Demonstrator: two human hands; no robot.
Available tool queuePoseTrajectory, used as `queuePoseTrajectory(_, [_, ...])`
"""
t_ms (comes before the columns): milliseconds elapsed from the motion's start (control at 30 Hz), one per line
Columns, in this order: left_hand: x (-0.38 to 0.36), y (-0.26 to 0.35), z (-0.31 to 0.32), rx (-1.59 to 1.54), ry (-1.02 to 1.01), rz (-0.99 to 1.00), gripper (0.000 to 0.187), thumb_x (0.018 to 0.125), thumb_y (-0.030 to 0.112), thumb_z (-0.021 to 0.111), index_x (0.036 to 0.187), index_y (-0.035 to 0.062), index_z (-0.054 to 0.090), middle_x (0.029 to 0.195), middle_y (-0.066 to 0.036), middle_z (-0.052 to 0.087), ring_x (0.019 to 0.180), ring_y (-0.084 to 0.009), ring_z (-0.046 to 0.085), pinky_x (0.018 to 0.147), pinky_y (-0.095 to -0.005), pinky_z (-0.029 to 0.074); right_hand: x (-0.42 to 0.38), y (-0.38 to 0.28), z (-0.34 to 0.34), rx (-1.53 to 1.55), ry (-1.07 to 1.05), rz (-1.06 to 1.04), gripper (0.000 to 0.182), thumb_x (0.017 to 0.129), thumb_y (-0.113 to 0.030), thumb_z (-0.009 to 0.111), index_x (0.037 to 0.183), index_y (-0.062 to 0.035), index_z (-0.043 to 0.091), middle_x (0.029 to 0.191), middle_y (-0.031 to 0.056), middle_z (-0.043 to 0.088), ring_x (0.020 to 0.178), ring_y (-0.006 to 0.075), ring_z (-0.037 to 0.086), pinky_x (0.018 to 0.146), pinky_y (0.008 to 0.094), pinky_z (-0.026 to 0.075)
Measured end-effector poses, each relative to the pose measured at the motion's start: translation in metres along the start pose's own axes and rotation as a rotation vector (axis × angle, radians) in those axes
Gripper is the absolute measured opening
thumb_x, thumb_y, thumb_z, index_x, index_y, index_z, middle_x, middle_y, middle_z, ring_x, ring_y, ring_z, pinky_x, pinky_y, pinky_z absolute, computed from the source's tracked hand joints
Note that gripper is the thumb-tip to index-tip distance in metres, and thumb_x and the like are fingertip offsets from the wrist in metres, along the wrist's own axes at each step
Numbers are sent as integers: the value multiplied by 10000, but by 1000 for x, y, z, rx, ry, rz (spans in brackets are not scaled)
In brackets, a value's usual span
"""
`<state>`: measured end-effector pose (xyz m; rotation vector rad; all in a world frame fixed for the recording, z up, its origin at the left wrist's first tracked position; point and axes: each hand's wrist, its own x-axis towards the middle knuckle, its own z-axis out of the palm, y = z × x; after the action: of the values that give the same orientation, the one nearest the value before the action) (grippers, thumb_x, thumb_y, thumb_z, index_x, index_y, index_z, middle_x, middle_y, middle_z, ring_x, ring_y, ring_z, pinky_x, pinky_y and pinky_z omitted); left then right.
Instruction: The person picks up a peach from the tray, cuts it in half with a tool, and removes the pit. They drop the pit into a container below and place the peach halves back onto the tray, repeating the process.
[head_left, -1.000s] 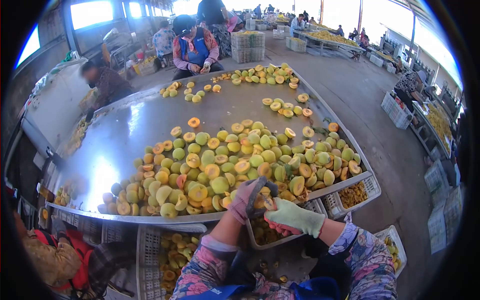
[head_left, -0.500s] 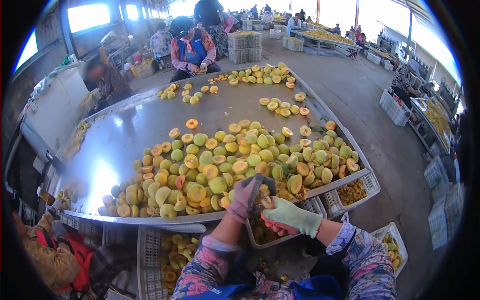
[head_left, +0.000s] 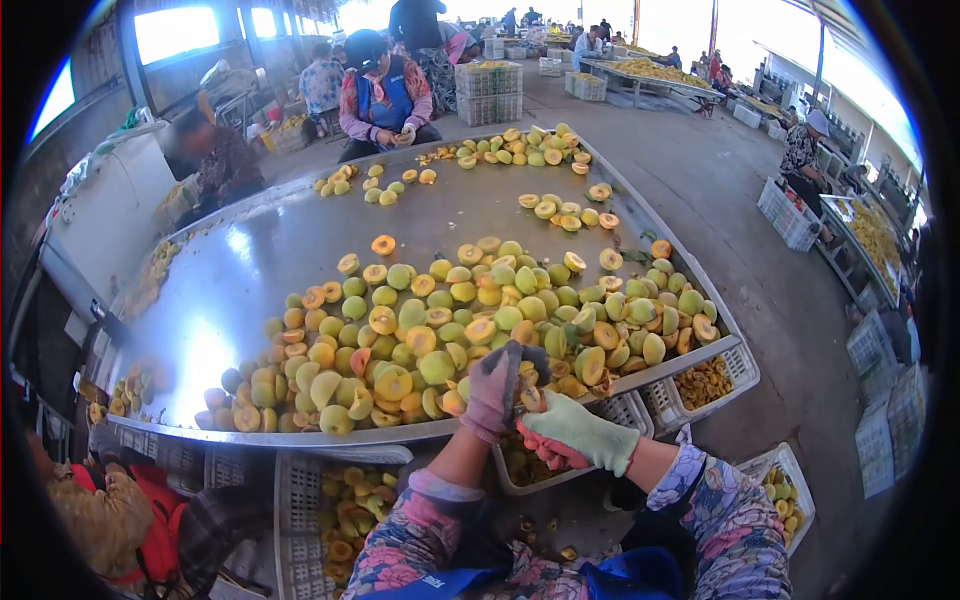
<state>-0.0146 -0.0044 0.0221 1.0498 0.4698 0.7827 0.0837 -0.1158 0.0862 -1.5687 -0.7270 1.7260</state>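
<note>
My left hand [head_left: 495, 390], in a pinkish glove with dark fingers, is closed around a piece of fruit [head_left: 530, 398] at the table's front edge. My right hand [head_left: 580, 436], in a pale green glove with a red palm, is closed against the same piece from the right. Any small tool between the fingers is too hidden to tell. Just beyond my hands lies a heap of halved yellow-green fruit [head_left: 436, 368] on the metal table [head_left: 300, 240]. Beneath my hands, a crate [head_left: 520, 488] holds fruit pieces.
More crates stand under the front edge, one at the left [head_left: 298, 540] and one at the right [head_left: 740, 366]. A person [head_left: 388, 100] sits across the table; another [head_left: 110, 500] works at the lower left. A metal rim [head_left: 660, 372] borders the table.
Both my hands have shifted slightly, staying together at the fruit. At the lower left, the other person's gloved hand has moved, and a fruit piece shows near it.
</note>
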Motion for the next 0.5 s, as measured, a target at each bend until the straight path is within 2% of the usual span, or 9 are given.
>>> queuePoseTrajectory(100, [6, -15, -14, 227, -115, 128, 334, 998, 302, 562, 1020, -11, 677, 903, -104, 713, 855, -219, 681, 787, -342, 545, 10, 19, 1, -204, 99, -80, 151, 909, -170, 550, 975, -52, 483, 696, 51, 554, 495, 139, 520, 434, 297, 429])
queuePoseTrajectory(133, [4, -7, -14, 223, -115, 128, 334, 998, 302, 562, 1020, -11, 677, 903, -104, 713, 855, -219, 681, 787, -342, 545, 28, 44, -9, -523, 245, -342, 159, 907, -168, 551, 983, -46, 482, 705, 58, 567, 504, 141, 534, 442, 301, 443])
queuePoseTrajectory(167, [-1, 6, -12, 567, -204, 343, 255, 949, 249, 615, 1017, 11, 673, 921, -104, 714, 867, -239, 690, 804, -341, 545, 38, 58, -14, -842, 384, -602, 168, 906, -166, 551, 990, -40, 480, 714, 64, 580, 513, 144, 548, 450, 305, 457])
queuePoseTrajectory(200, [-4, 15, -12, 915, -292, 557, 200, 900, 197, 667, 1014, 33, 668, 939, -105, 716, 879, -258, 698, 822, -339, 546, 35, 54, -13, -843, 381, -598, 168, 906, -166, 551, 990, -40, 480, 714, 64, 580, 513, 144, 548, 450, 305, 457])
queuePoseTrajectory(333, [0, 16, -20, 861, -364, 565, 248, 797, 127, 739, 1020, 62, 653, 972, -105, 714, 903, -282, 703, 843, -338, 543, 0, 10, -5, -510, 141, -194, 197, 905, -188, 583, 993, -41, 486, 730, 65, 590, 526, 141, 556, 456, 304, 462])
queuePoseTrajectory(367, [-1, 13, -17, 649, -322, 331, 206, 876, 191, 668, 1011, 35, 673, 953, -90, 712, 881, -225, 684, 811, -331, 539, -6, 1, -5, -369, 49, -39, 181, 905, -193, 598, 975, -59, 497, 724, 50, 575, 515, 128, 536, 443, 293, 441])
queuePoseTrajectory(400, [-3, 11, -16, 431, -275, 97, 268, 956, 254, 597, 1003, 9, 694, 935, -75, 711, 859, -167, 665, 780, -325, 535, -5, -2, -9, -369, 48, -36, 181, 905, -193, 598, 975, -59, 497, 724, 50, 575, 515, 128, 536, 443, 293, 441])
queuePoseTrajectory(433, [-5, 10, -16, 431, -273, 90, 268, 956, 254, 597, 1003, 9, 694, 935, -75, 711, 859, -167, 665, 780, -325, 535, -3, -1, -15, -222, -61, 73, 174, 904, -204, 600, 972, -78, 501, 715, 36, 553, 504, 113, 503, 427, 274, 415])
queuePoseTrajectory(500, [-8, 23, -9, 312, -249, -127, 374, 1002, 316, 544, 994, -17, 714, 935, -76, 710, 841, -140, 644, 784, -314, 527, -8, -5, -18, -28, -170, 218, 163, 913, -232, 619, 910, -112, 508, 730, 11, 508, 484, 76, 422, 411, 225, 347])
